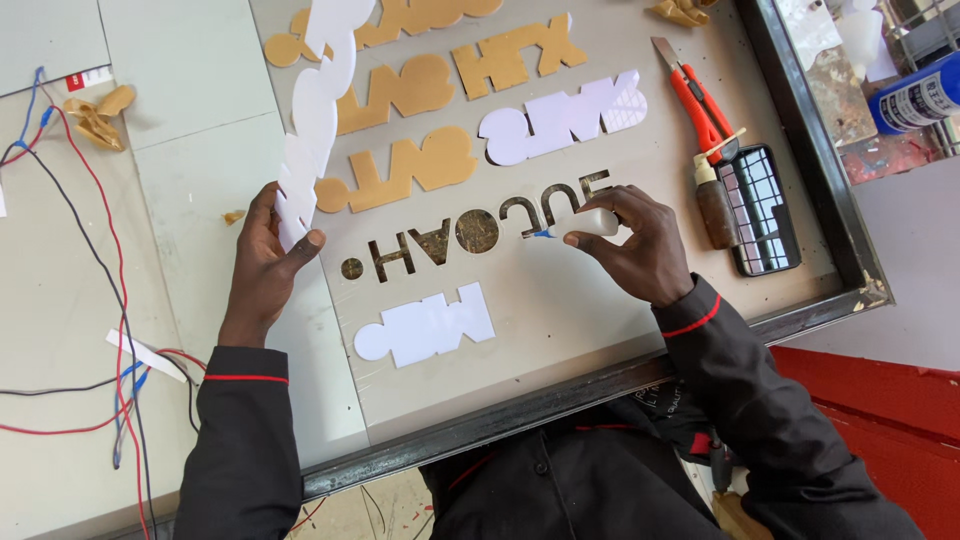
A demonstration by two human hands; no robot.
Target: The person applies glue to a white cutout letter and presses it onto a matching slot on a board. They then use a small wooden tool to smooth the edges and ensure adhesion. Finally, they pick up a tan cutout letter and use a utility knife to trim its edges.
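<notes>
Place: a sign-making workshop.
Work surface: a grey bench (600, 320) with a dark metal edge, scuffed and used.
Cut shapes: tan letter-shaped backings (400, 170) and white cut panels (560, 120) lie spread over it, beside a row of metal letters (470, 235).
Tools: a red utility knife (695, 95) and a small brown glue bottle (715, 205) rest at the side.
Wiring: loose red, blue and black wires (90, 260) trail over the neighbouring table.
Clutter: crumpled tape scraps (95, 115) and a blue spray can (915, 95).
</notes>
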